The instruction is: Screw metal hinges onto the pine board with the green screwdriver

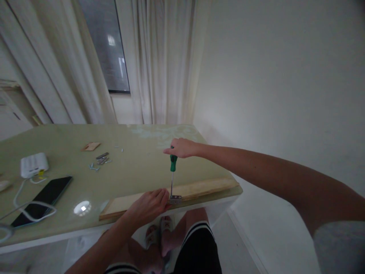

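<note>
My right hand (pixel 182 147) is closed around the green handle of a screwdriver (pixel 173 163), held upright with its shaft pointing down. The screwdriver's tip meets a small metal hinge (pixel 175 198) at the front edge of a long wooden board (pixel 205 187). The hinge shows screw holes on its face. My left hand (pixel 155 201) grips the board just left of the hinge, fingers pressed together over the edge. Its fingertips are close to the screwdriver's tip, and whether they also touch the hinge or a screw is hard to make out.
On the greenish tabletop (pixel 137 163) lie several screws (pixel 93 167), metal hinges (pixel 102 158) and a small wooden piece (pixel 90 146). A phone (pixel 45 199), a white cable (pixel 18 190) and a white box-shaped device (pixel 34 164) are at left. A wall (pixel 270 95) stands at right.
</note>
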The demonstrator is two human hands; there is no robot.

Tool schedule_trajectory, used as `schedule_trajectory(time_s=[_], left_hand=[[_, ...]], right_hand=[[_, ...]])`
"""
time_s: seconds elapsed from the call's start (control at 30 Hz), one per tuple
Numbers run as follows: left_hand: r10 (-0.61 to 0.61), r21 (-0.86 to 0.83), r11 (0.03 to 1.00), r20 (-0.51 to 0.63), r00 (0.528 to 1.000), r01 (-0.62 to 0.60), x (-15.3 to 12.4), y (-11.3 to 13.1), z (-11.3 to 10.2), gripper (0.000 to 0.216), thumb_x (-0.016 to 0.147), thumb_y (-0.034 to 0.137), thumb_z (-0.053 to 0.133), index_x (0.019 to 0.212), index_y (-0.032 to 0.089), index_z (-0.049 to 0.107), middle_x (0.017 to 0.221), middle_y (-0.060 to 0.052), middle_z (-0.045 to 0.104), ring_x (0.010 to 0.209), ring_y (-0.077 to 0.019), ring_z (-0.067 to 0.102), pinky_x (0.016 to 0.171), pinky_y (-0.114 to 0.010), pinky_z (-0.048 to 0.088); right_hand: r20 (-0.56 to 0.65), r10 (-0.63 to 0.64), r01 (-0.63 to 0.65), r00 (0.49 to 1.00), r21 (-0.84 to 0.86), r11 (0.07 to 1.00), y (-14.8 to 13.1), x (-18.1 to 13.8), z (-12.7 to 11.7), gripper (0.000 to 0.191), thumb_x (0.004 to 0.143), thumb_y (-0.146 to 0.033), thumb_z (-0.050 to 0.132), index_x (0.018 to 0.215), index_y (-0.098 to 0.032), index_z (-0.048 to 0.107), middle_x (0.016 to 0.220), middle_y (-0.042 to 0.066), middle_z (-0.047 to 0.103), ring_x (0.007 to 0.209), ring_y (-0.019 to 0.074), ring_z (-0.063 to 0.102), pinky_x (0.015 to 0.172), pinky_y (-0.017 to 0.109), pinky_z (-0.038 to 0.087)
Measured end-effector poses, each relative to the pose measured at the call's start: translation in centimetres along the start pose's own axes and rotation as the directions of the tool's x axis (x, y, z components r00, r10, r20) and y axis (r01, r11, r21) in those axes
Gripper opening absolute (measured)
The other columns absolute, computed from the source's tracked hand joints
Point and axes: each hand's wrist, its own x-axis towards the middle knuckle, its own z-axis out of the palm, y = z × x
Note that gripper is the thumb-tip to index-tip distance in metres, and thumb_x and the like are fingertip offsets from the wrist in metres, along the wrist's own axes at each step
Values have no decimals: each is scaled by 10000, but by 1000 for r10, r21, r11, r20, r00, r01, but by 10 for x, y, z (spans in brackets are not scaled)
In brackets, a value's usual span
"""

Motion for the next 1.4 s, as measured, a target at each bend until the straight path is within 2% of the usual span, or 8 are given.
schedule_trajectory(time_s=[0.17, 0.4, 0.63, 0.83, 0.97, 1.1, 1.3, 1.4], left_hand=[[4, -7, 1000, -7, 1000, -4, 0, 0, 1, 289, 1071, 247, 566, 1286, 63, 624, 1198, -208, 746, 1049, -305, 749, 810, -402, 625], [-8, -17, 1000, -19, 1000, 7, 0, 1, 3, 260, 1063, 259, 595, 1256, 91, 637, 1203, -197, 745, 1055, -297, 750, 823, -388, 626], [-18, -52, 998, 34, 999, 19, 1, 0, -2, 280, 1052, 261, 618, 1266, 81, 624, 1197, -192, 745, 1053, -294, 750, 820, -388, 632], [-24, -82, 996, 6, 1000, 24, 2, -3, 2, 208, 1062, 270, 600, 1192, 112, 637, 1149, -186, 746, 969, -284, 761, 780, -386, 630], [-13, -66, 998, 15, 1000, 14, 3, -3, 1, 222, 1068, 279, 589, 1202, 106, 627, 1113, -168, 750, 951, -285, 761, 751, -387, 631], [-17, -31, 999, -6, 1000, 16, 3, -3, 2, 236, 1059, 263, 604, 1233, 105, 616, 1129, -166, 755, 976, -281, 766, 764, -366, 629], [-11, -70, 997, 6, 1000, 12, 4, -6, 2, 191, 1065, 258, 577, 1174, 109, 625, 1129, -181, 755, 919, -279, 764, 739, -390, 635], [-16, -87, 996, 12, 1000, 17, 3, -5, 4, 198, 1058, 253, 593, 1193, 113, 625, 1152, -187, 750, 958, -284, 763, 767, -386, 633]], right_hand=[[87, -133, 125, 987, 95, 988, -2, 0, -1, 182, 1001, -244, 572, 1096, -154, 698, 937, 66, 795, 722, 128, 650, 645, 224, 448], [-20, -6, 6, 1000, 26, 1000, 1, 1, 0, 465, 1009, -468, 579, 681, -151, 673, 700, 115, 721, 704, 205, 636, 628, 290, 399], [48, -149, 137, 988, 189, 972, -7, -3, 1, 225, 1007, -221, 572, 1184, -156, 694, 992, 59, 794, 722, 107, 651, 625, 192, 463], [52, 7, -9, 999, 41, 999, -3, 2, 1, 550, 1057, -560, 470, 808, -124, 697, 660, 122, 727, 596, 199, 668, 579, 283, 468], [-7, -69, 68, 998, -64, 996, -2, 4, -2, 306, 1024, -394, 587, 895, -145, 710, 938, 137, 792, 852, 218, 706, 690, 276, 453], [53, -172, 171, 984, 27, 985, -4, 0, -4, 184, 1017, -271, 585, 1145, -175, 677, 1044, 60, 801, 840, 135, 675, 701, 220, 455], [-30, -49, 48, 998, -31, 998, 3, 1, -1, 397, 998, -471, 598, 759, -160, 659, 836, 135, 772, 747, 202, 645, 612, 284, 377], [-26, -72, 72, 997, -2, 997, 2, 1, -1, 309, 1020, -372, 572, 836, -150, 685, 953, 137, 787, 803, 190, 651, 625, 263, 387]])
